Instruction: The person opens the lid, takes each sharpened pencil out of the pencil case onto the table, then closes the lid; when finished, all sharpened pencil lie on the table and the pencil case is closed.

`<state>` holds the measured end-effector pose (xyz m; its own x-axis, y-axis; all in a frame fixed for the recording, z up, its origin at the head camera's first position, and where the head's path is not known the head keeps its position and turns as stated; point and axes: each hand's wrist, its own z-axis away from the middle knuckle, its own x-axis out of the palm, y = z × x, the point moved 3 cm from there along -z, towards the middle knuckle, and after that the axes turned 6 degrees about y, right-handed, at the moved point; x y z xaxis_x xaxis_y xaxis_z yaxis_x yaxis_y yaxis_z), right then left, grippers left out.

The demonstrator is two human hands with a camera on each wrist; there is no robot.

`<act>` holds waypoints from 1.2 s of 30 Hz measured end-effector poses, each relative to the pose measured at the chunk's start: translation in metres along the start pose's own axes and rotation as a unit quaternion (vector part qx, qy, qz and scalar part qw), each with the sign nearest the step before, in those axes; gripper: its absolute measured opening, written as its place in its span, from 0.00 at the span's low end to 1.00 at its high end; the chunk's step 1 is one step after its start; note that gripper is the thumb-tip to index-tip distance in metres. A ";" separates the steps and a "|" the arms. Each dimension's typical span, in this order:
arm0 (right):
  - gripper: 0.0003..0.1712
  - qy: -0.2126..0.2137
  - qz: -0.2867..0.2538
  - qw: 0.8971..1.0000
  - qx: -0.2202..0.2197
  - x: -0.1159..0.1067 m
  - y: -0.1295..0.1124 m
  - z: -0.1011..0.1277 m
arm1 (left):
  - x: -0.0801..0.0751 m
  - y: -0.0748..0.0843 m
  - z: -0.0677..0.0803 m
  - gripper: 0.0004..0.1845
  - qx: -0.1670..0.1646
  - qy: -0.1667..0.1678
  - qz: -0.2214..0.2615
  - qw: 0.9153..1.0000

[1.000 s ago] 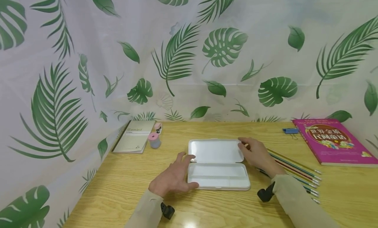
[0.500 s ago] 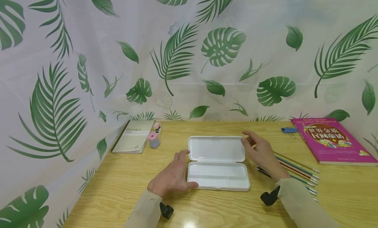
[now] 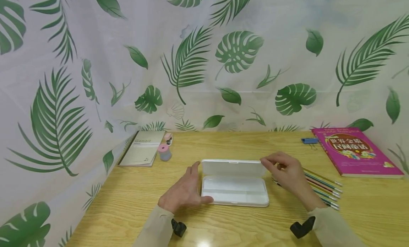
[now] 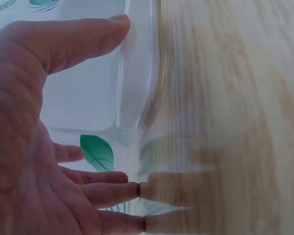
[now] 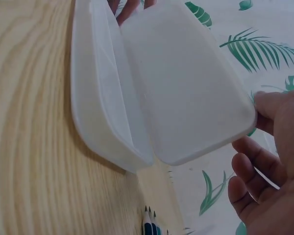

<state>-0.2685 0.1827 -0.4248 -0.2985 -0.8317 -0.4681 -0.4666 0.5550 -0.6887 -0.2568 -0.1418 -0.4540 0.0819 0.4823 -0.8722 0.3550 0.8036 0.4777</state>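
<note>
A white plastic pencil case (image 3: 234, 195) lies on the wooden table (image 3: 223, 144), its tray bare inside. Its lid (image 3: 233, 167) stands half raised over the tray. My right hand (image 3: 271, 165) pinches the lid's right corner, thumb on the edge and fingers behind it. In the right wrist view the lid (image 5: 186, 83) tilts over the tray (image 5: 95, 98), with my right hand (image 5: 264, 142) at its corner. My left hand (image 3: 191, 184) rests open at the case's left end, thumb along the front corner. In the left wrist view its thumb lies on the case rim (image 4: 134, 73).
Several coloured pencils (image 3: 322, 186) lie just right of the case, under my right wrist. A pink book (image 3: 354, 151) and a blue binder clip (image 3: 309, 140) sit at the back right. A notebook (image 3: 142, 152) and a small pink-topped item (image 3: 164, 151) sit back left. A leaf-print curtain (image 3: 191, 62) walls the table.
The lid lay flat open on the table; my right hand has swung it up and toward me over the tray. My left hand has stayed at the case's left end.
</note>
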 end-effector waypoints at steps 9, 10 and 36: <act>0.03 -0.109 -0.036 0.993 -0.029 -0.004 -0.001 0.016 | -0.003 0.000 0.003 0.58 0.028 -0.020 -0.005 0.999; 0.04 -0.126 -0.043 0.991 -0.031 -0.004 0.001 0.018 | -0.003 -0.001 0.003 0.56 0.033 -0.026 -0.003 0.999; 0.38 -0.234 0.217 0.936 -0.150 0.004 -0.002 0.064 | 0.005 0.009 0.013 0.42 0.074 -0.089 -0.100 0.988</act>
<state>-0.2155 0.1792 -0.4600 -0.1492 -0.3921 -0.9077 -0.6196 0.7525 -0.2233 -0.2410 -0.1365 -0.4552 0.1550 0.2396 -0.9584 0.5121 0.8101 0.2854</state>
